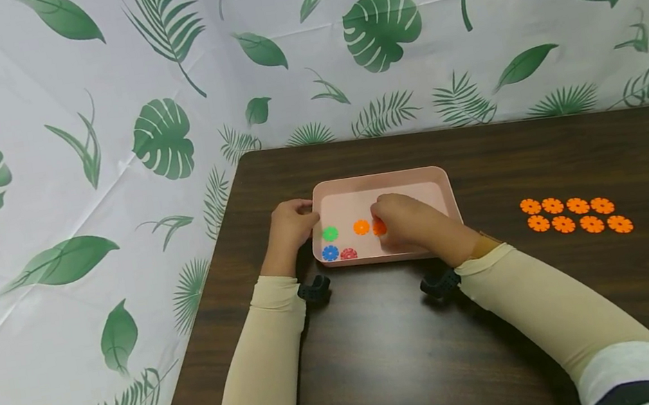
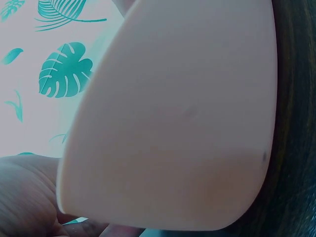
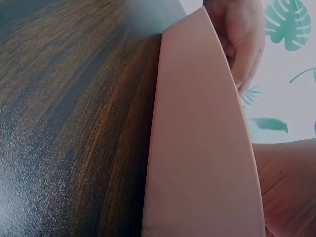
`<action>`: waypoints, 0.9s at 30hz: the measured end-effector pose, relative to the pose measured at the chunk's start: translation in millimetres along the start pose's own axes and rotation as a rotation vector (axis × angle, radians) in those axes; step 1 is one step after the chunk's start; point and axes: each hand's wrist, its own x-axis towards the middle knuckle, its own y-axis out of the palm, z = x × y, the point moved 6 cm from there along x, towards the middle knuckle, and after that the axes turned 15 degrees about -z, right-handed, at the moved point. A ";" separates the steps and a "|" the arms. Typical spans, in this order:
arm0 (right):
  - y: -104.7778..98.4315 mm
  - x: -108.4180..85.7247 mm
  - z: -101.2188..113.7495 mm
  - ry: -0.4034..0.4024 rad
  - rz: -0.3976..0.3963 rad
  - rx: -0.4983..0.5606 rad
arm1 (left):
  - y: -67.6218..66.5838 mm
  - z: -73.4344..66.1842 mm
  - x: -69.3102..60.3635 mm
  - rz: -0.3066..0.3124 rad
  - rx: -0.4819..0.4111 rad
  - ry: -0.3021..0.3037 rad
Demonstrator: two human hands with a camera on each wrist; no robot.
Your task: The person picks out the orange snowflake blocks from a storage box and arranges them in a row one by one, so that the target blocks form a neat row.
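Note:
A pink rectangular tray lies on the table. At its left end my left hand grips the rim, thumb on the near side; the left wrist view shows that hand partly hidden behind the tray wall. My right hand reaches into the tray and pinches an orange notched disc, mostly covered by the fingers. Left of it in the tray lie another orange disc, a green disc, a blue disc and a red disc.
Several orange notched discs lie in two rows on the dark wooden table, to the right of the tray. A leaf-patterned white cloth hangs behind the table and along its left side.

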 end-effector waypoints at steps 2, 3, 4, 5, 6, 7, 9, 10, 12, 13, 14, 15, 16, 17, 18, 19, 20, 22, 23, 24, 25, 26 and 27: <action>-0.3 -1.0 -0.9 0.003 -0.003 0.008 | 0.9 -0.2 -0.1 0.002 0.001 0.002; -0.7 -1.6 -1.4 0.006 -0.004 0.015 | 1.3 -0.3 -0.1 0.002 0.003 0.005; -1.3 -2.2 -2.1 0.012 -0.003 0.023 | 1.7 -0.3 -0.1 0.002 0.003 0.007; -2.4 -2.9 -2.8 0.019 -0.002 0.032 | 2.0 -0.5 -0.2 0.001 0.004 0.011; -3.8 -3.5 -3.6 0.024 0.001 0.040 | 2.3 -0.5 -0.3 0.002 0.004 0.013; -5.4 -4.1 -4.6 0.031 0.003 0.046 | 2.5 -0.5 -0.4 0.001 0.004 0.015; -10.7 -5.0 -6.9 0.044 0.003 0.063 | 2.8 -0.5 -0.6 0.002 0.000 0.014; -13.7 -5.5 -8.5 0.052 0.000 0.067 | 2.8 -0.3 -0.8 0.003 -0.002 0.011; -20.4 -6.3 -12.4 0.061 -0.009 0.070 | 2.9 0.3 -0.8 0.006 -0.002 0.004; -24.4 -7.0 -15.1 0.072 -0.015 0.073 | 2.9 0.4 -0.8 0.006 0.001 0.003; -28.6 -7.9 -17.7 0.076 -0.023 0.075 | 2.9 0.6 -0.7 0.007 0.000 0.000; -32.7 -8.8 -21.2 0.079 -0.031 0.069 | 3.0 0.9 -0.4 0.007 0.001 -0.001; -37.1 -9.9 -25.0 0.085 -0.039 0.061 | 2.8 0.8 -0.3 0.006 0.001 -0.001; -41.3 -11.0 -29.6 0.091 -0.044 0.061 | 2.8 0.8 -0.1 0.006 -0.001 -0.001; -46.2 -12.5 -34.6 0.097 -0.050 0.062 | 2.7 0.6 0.3 0.004 -0.002 0.003; -51.4 -14.4 -40.1 0.104 -0.058 0.064 | 2.4 0.5 0.5 0.003 -0.005 0.004; -56.8 -16.5 -46.3 0.106 -0.068 0.063 | 2.2 0.3 0.7 0.002 -0.008 0.005; -69.3 -21.6 -60.4 0.121 -0.088 0.063 | 1.4 -0.3 0.7 0.000 -0.008 0.007; -75.9 -25.1 -68.0 0.131 -0.101 0.066 | 1.0 -0.6 0.5 0.000 -0.006 0.008; -83.2 -29.3 -75.8 0.136 -0.116 0.059 | 0.6 -0.7 0.4 -0.002 -0.004 0.012; -90.4 -34.3 -84.5 0.144 -0.127 0.056 | 0.3 -0.6 0.3 -0.003 -0.005 0.012; -97.3 -39.7 -93.7 0.155 -0.133 0.052 | -0.2 -0.9 0.0 -0.002 -0.002 0.013; -103.9 -45.8 -103.3 0.169 -0.138 0.049 | -0.6 -1.1 -0.1 -0.002 0.000 0.014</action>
